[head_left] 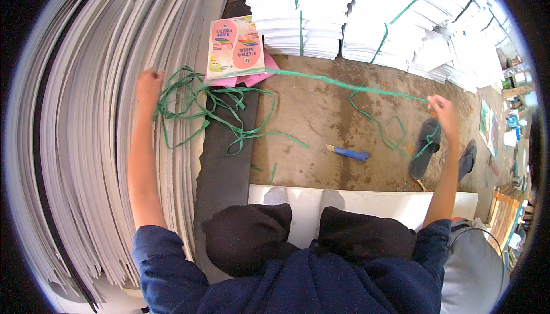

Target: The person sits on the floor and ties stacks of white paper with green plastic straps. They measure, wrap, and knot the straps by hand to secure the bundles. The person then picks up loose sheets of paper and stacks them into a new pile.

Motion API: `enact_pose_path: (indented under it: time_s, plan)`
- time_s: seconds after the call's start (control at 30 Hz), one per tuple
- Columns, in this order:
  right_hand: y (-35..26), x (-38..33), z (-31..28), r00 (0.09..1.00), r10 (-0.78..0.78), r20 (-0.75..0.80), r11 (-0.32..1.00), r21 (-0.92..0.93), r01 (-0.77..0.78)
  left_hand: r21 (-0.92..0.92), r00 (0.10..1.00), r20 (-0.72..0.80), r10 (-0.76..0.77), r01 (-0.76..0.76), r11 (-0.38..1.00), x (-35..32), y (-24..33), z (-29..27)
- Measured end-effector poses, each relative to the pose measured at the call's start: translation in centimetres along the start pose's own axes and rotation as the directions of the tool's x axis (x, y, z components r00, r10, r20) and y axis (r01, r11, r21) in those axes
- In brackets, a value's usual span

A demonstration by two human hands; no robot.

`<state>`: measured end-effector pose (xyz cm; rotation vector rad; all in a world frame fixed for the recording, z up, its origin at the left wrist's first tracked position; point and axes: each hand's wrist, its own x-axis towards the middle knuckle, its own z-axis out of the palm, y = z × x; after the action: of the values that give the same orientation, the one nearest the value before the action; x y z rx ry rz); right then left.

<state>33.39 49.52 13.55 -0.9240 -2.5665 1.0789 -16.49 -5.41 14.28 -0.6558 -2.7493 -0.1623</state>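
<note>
My left hand (148, 83) is closed around the end of a tangle of green plastic strap (213, 107) lying on the edge of a big stack of grey sheets (86, 142). One strand of green strap (338, 83) runs taut across the brown floor to my right hand (442, 108), which pinches it at arm's length. More loops of the strap hang below my right hand near a dark sandal (425, 148).
A pink printed carton blank (235, 48) lies at the top of the tangle. Bundles of white sheets tied with green strap (321, 10) stand at the back. A blue-handled knife (349, 153) lies on the floor. A white board (389, 202) lies under my feet.
</note>
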Motion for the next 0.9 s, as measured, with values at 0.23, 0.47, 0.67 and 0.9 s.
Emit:
enact_pose_path:
  time_s: [0.23, 0.47, 0.67, 0.9]
  plan:
    - [-7.3, -1.5, 14.1, 0.954, -0.143, 0.264, 0.988, 0.088, 0.124, -0.66, 0.831, 0.049, 0.554, -0.389, 0.642, -11.1, 25.7, 5.4]
    - [-8.4, -1.6, 12.0, 0.896, -0.225, 0.382, 0.973, 0.131, 0.188, -0.861, 0.424, 0.509, 0.749, 0.235, 0.452, -15.7, 26.8, 5.1]
    - [2.0, -3.2, 5.1, 0.918, 0.043, 0.395, 0.985, -0.168, 0.026, -0.591, 0.768, 0.483, 0.42, -0.068, 0.804, -13.8, 7.9, 7.3]
    - [3.6, -2.7, -0.5, 0.985, 0.04, 0.169, 0.999, 0.0, -0.041, -0.385, 0.976, 0.151, 0.159, -0.09, 0.919, -9.5, 0.8, 0.8]
